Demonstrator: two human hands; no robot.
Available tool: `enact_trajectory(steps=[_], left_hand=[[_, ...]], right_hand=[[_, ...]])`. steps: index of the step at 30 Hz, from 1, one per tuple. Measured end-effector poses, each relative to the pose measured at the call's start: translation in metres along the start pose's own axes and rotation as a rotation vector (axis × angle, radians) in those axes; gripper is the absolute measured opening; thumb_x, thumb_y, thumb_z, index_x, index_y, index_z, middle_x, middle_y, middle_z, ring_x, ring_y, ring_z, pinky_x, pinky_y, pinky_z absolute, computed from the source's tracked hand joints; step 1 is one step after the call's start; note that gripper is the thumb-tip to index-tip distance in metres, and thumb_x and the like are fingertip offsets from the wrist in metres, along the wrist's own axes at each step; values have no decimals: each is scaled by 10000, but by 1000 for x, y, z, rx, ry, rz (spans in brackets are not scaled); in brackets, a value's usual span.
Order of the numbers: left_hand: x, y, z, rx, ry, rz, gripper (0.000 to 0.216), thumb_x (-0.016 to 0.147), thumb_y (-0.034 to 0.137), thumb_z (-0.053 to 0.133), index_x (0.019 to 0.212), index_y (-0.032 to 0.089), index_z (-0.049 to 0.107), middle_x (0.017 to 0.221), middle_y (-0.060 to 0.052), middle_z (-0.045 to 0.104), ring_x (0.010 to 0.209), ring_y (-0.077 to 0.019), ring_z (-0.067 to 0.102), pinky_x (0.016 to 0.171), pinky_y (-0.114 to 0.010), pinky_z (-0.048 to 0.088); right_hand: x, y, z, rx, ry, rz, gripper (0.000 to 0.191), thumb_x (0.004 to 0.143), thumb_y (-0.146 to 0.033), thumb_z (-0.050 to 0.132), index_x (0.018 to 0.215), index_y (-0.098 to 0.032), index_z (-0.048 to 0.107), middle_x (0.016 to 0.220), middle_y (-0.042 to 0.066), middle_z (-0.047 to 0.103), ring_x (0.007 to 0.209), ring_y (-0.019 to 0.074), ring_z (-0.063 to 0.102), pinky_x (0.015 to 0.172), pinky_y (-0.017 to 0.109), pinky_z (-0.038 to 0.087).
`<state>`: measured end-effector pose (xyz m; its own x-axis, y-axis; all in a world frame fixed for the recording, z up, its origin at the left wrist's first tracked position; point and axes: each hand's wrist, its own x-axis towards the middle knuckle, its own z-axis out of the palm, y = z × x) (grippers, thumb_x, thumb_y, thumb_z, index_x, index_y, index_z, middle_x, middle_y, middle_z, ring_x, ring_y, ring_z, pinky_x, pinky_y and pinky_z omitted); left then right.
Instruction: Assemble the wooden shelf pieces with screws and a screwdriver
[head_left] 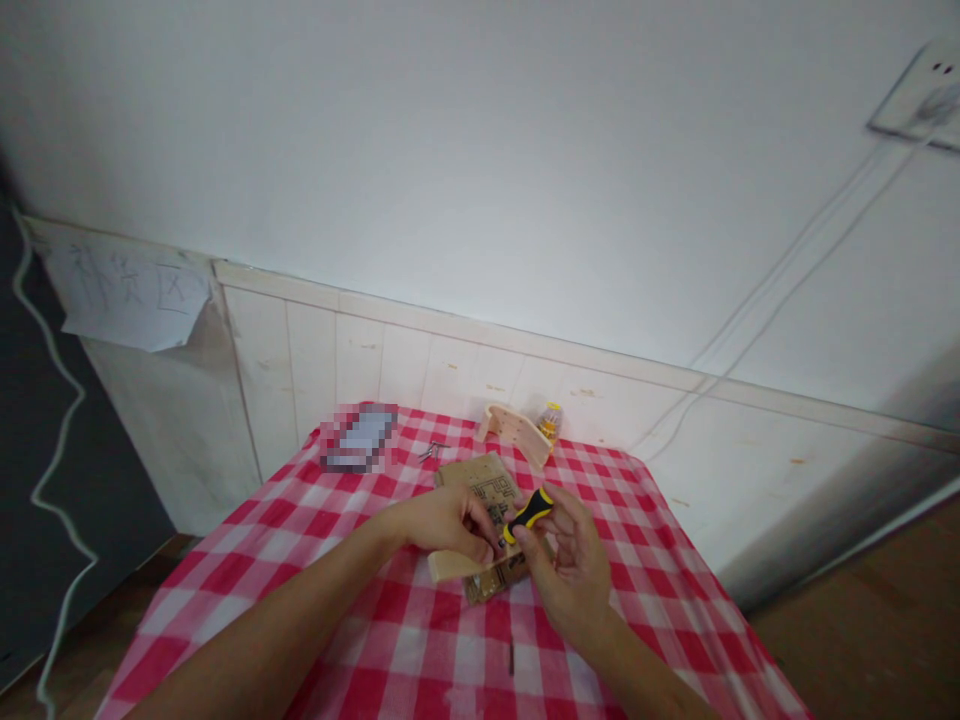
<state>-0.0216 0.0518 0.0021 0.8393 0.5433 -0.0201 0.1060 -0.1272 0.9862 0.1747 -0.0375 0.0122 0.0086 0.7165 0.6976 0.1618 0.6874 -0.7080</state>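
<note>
My right hand (574,556) is closed round a short screwdriver with a black and yellow handle (529,511), its tip pointing down-left at a wooden piece. My left hand (450,523) pinches at the screwdriver's tip, fingers pressed together on the pale wooden board (461,566) lying on the cloth. A laser-cut plywood sheet (484,482) lies just behind and partly under both hands.
The small table has a red and white checked cloth (360,640). At the back lie a curved wooden part (516,430), a small yellow-topped jar (550,421), a few screws (432,451) and a blurred flat object (358,437). A dark bit (511,657) lies near the front. The wall stands close behind.
</note>
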Motion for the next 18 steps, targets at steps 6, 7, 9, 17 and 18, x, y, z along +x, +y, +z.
enact_trajectory(steps=[6,7,9,17,18], left_hand=[[0,4,2,64,11,36,233,758,356,813,903,176,841,840,-47,780,704,-164,643,654,-249,471],[0,3,2,65,16,36,230,755,354,814,898,176,840,832,-46,777,700,-164,642,656,-251,471],[1,1,2,64,26,29,235,754,357,815,900,174,840,825,-46,774,695,-163,637,657,-253,471],[-7,28,4,211,88,94,214,839,317,732,985,198,833,940,-69,785,820,-198,684,729,-268,510],[-10,39,9,289,102,139,195,856,289,706,980,208,833,936,-65,785,830,-203,687,747,-275,515]], right_hand=[[-4,10,-7,-177,2,-20,456,924,-233,708,1360,-255,579,1112,127,766,931,257,781,786,391,661],[-4,11,-8,-201,2,-26,451,923,-238,707,1355,-253,580,1099,125,765,921,255,778,784,392,658],[-4,12,-10,-228,2,-29,430,930,-248,697,1345,-255,584,1075,115,765,910,249,775,787,392,652],[10,11,-12,-126,135,81,333,963,-319,666,1281,-267,583,1031,70,743,898,223,750,766,370,621],[12,10,-13,-107,156,112,332,963,-330,668,1276,-265,577,1011,63,743,875,217,744,757,366,616]])
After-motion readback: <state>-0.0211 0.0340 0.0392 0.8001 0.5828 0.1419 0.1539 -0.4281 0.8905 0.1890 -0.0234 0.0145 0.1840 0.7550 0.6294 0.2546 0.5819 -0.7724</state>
